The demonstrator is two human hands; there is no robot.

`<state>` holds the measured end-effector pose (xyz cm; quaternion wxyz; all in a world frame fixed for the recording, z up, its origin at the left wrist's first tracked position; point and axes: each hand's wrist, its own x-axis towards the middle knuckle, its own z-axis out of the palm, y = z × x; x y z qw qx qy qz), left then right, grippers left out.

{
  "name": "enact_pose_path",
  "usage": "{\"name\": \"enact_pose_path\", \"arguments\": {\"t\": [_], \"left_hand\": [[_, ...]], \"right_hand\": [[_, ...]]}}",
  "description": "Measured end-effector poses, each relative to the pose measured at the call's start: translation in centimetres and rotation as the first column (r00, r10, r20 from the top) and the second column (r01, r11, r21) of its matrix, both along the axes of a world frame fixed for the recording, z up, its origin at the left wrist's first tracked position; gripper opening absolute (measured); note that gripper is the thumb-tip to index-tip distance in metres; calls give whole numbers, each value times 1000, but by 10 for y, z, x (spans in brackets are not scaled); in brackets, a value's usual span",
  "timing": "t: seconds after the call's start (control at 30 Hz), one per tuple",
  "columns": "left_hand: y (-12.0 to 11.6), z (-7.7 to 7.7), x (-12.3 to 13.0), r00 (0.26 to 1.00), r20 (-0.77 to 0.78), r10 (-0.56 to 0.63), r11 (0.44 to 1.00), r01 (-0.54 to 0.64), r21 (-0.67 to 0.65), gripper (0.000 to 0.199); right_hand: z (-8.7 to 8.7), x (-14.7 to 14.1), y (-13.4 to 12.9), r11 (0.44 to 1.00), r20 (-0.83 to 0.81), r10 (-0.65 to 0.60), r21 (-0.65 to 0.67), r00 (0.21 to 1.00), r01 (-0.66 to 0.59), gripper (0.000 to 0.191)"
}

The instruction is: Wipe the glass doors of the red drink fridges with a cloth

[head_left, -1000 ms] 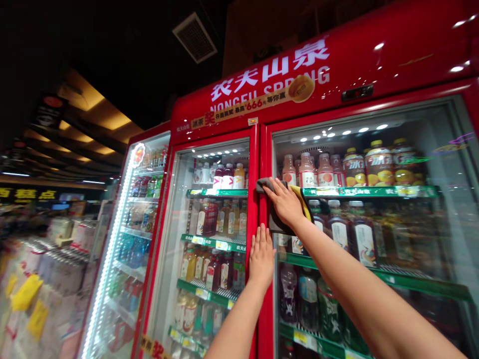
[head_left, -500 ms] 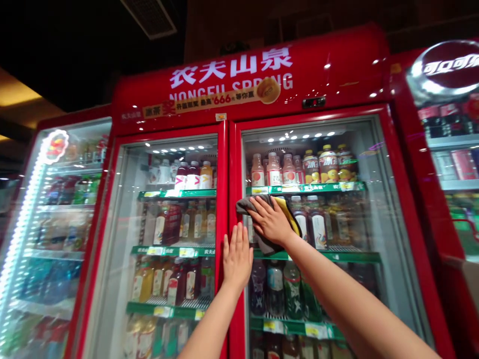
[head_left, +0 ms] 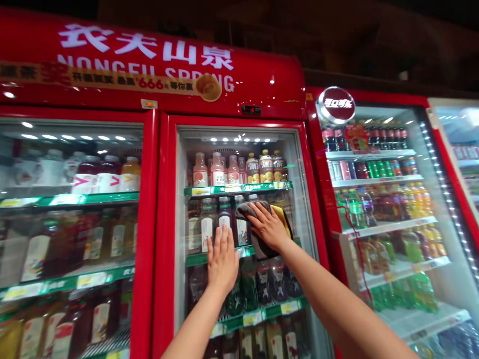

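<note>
The right-hand grip (head_left: 267, 227) hides part of the cloth (head_left: 263, 246), while lower-left bottle labels (head_left: 101, 315) seem blurred.

The cloth (head_left: 262, 245) is grey and yellow; the cooler (head_left: 167, 199) is red, with white letters (head_left: 179, 54) at upper left of the frame.

Under right grip (head_left: 269, 227): cloth (head_left: 263, 248), against glass of right door (head_left: 167, 239). Just left, before same pane: left grip (head_left: 222, 257). Behind glass: bottles (head_left: 232, 172), in rows on shelves (head_left: 270, 312). Further left: left door (head_left: 145, 209). Above both: sign panel (head_left: 153, 57), strip sticker (head_left: 123, 82) across it. To the right: second fridge (head_left: 392, 98), round sign (head_left: 337, 105) at top left.
</note>
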<state>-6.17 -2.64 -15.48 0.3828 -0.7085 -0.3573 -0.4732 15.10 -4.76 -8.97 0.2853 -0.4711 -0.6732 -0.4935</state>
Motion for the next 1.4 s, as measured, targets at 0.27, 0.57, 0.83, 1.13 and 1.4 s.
{"name": "enact_pose_path", "arguments": {"t": [0.27,0.57,0.83,1.13,1.4], "left_hand": [[-18,-2,106,995,-65,-78,997,78,3,81],[-34,-13,231,990,-134,-40,999,42,5,61],[-48,-3,299,991,-136,-15,999,21,41,71],[-41,27,370,978,-196,-68,989,93,119,75],[-27,70,410,991,-118,-64,966,91,243,78]], "right_hand": [[-17,122,-30,997,91,-34,-64,995,40,48],[-17,233,-43,992,188,123,-19,974,-121,37],[15,299,-58,983,-5,154,98,988,-153,42],[32,345,-31,993,-84,13,117,996,-3,50],[139,339,-6,972,-168,59,232,984,-19,49]]}}
